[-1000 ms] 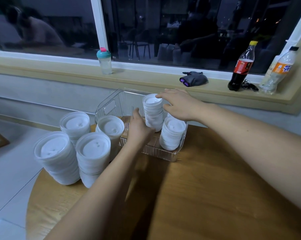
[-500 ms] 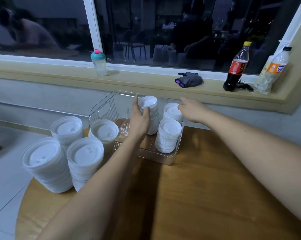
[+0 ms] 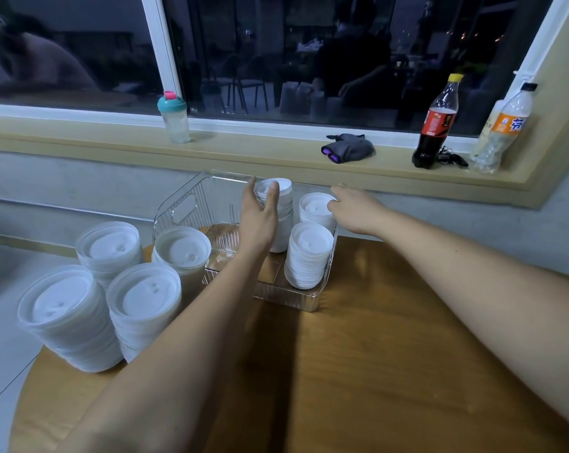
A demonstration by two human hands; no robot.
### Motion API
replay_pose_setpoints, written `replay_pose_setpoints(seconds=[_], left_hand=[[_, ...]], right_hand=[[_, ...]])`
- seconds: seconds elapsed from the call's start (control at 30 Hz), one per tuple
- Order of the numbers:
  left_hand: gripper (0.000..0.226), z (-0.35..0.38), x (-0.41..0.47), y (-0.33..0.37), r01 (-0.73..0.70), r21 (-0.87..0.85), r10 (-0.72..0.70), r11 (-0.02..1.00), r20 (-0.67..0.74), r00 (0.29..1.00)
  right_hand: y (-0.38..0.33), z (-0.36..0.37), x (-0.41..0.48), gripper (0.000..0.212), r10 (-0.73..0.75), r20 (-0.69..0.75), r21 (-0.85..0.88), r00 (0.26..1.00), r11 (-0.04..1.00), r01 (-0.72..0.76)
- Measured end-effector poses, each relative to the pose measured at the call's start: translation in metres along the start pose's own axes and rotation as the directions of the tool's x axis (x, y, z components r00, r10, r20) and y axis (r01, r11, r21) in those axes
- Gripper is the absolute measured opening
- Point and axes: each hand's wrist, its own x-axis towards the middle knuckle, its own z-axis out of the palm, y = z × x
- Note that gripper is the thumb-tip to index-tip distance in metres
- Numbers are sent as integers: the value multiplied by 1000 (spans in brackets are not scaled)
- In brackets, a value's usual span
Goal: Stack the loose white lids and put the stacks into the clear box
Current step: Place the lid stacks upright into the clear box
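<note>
The clear ribbed plastic box (image 3: 182, 207) sits at the far side of the round wooden table (image 3: 358, 361) and holds three stacks of white round lids. The left hand (image 3: 258, 220) rests straight-fingered, not clenched, against the tall stack (image 3: 284, 207) at the middle. The right hand (image 3: 355, 209) hangs relaxed and empty at the far-right stack (image 3: 314, 209), behind the near-right stack (image 3: 307, 256). Four wider lid stacks (image 3: 142, 299) stand left of the box.
</note>
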Motion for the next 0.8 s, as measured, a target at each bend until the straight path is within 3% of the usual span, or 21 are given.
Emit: replay_pose_setpoints(seconds=[0.2, 0.4, 0.53, 0.63, 0.8], left_hand=[[57, 3, 6, 0, -16, 78, 16, 997, 2, 1000], [56, 2, 11, -2, -100, 263, 86, 960, 66, 994], [57, -4, 10, -4, -120, 309, 95, 943, 94, 991], [54, -8, 9, -5, -113, 298, 88, 948, 96, 992], [60, -15, 5, -3, -84, 256, 73, 963, 51, 996]], right_hand=[[-1, 0, -5, 14, 4, -4, 31, 1000, 999, -4], [-1, 4, -6, 27, 9, -6, 37, 1000, 999, -9], [0, 5, -5, 12, 0, 12, 36, 1000, 999, -1], [-1, 1, -9, 41, -8, 20, 39, 1000, 999, 8], [-7, -9, -22, 52, -38, -24, 64, 999, 997, 40]])
